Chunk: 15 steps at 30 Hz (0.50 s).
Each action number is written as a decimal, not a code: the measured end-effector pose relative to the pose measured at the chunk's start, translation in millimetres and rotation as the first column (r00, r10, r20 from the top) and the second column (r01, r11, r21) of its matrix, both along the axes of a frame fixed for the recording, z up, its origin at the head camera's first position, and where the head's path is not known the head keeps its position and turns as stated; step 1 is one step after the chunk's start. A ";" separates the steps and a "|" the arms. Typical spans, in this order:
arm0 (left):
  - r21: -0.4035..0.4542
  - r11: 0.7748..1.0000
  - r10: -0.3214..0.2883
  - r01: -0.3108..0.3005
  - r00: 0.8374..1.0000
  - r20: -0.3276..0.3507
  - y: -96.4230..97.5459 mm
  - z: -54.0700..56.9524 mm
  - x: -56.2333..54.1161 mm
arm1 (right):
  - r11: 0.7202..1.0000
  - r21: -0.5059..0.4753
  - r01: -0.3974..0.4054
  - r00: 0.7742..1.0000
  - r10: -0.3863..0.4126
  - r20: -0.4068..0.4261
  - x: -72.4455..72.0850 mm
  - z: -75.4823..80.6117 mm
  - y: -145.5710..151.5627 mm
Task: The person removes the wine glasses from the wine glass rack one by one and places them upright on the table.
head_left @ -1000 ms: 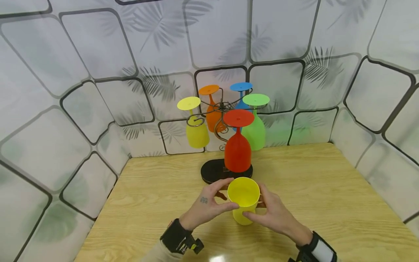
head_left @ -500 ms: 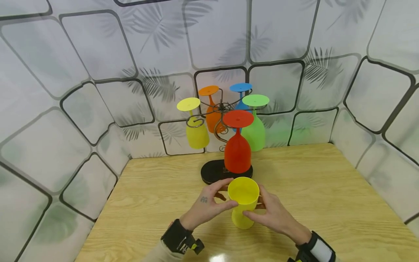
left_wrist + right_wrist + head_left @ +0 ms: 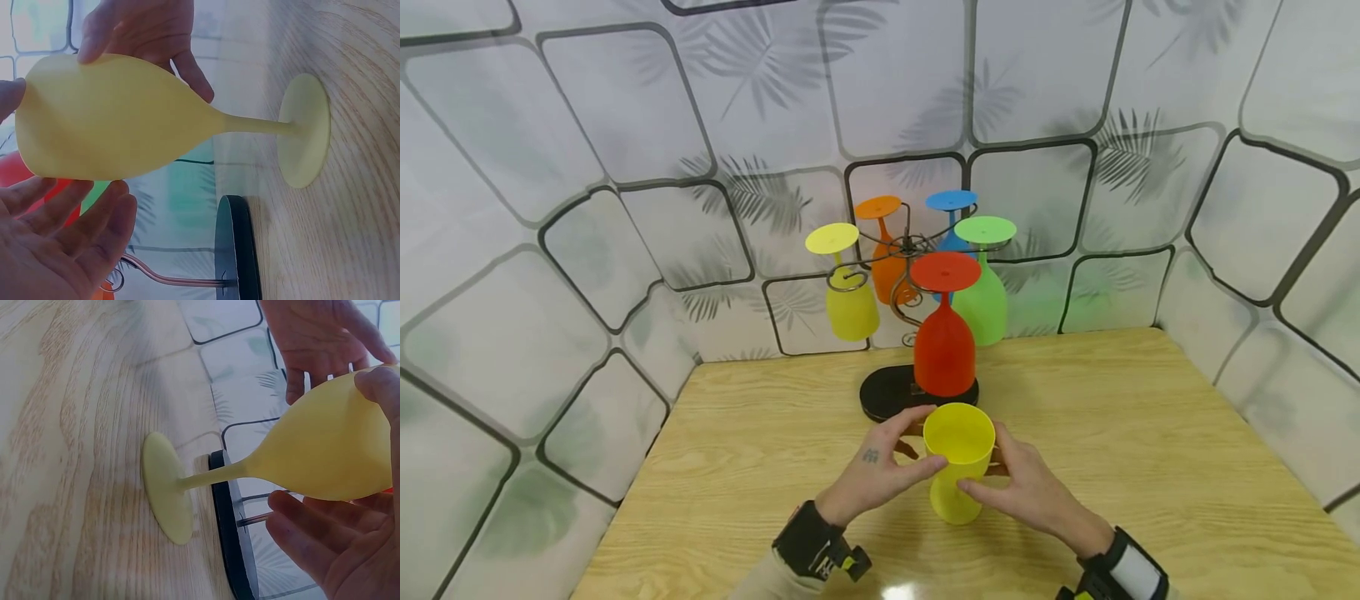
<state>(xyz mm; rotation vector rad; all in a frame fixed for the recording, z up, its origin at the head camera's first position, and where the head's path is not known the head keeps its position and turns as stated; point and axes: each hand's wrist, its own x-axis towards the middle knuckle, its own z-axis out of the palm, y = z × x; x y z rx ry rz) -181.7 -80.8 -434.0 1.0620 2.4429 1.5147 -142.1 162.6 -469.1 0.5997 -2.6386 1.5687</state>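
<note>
A yellow plastic goblet (image 3: 961, 477) stands upright, bowl up, in front of me in the head view. My left hand (image 3: 880, 465) holds its bowl from the left, thumb near the rim at the front and fingers behind. From the right, my right hand (image 3: 1028, 485) grips the bowl lower down, its thumb across the front. In the left wrist view the goblet (image 3: 119, 119) shows sideways, with its round foot right at the wooden tabletop. The right wrist view shows the goblet's thin stem and foot (image 3: 165, 487), with no finger on them.
Just behind the goblet is a metal rack (image 3: 908, 244) on a black oval base (image 3: 880, 395). Upside down on it hang goblets in red (image 3: 945, 354), green (image 3: 988, 304), blue (image 3: 952, 200), orange (image 3: 889, 277) and yellow (image 3: 852, 312). Patterned walls enclose the wooden table (image 3: 752, 442).
The goblet's foot has come slightly toward me and lower in the head view, mostly in the first half second. Both hands keep their hold and have barely moved.
</note>
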 end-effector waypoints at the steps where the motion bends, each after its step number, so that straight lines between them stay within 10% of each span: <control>1: 0.000 1.000 -0.001 0.001 1.000 0.004 0.0 -0.1 -0.2 | 1.000 0.006 0.003 1.000 -0.003 -0.004 0.0 -0.1 0.2; 8: 0.080 0.997 0.020 -0.017 0.999 -0.040 -1.2 -2.4 -5.0 | 0.999 0.048 0.014 0.999 -0.012 -0.037 1.6 -0.5 1.4; 15: 0.229 0.958 0.208 -0.170 0.966 -0.154 1.2 10.4 -20.7 | 0.994 0.091 0.066 0.994 -0.058 -0.089 3.7 5.7 6.6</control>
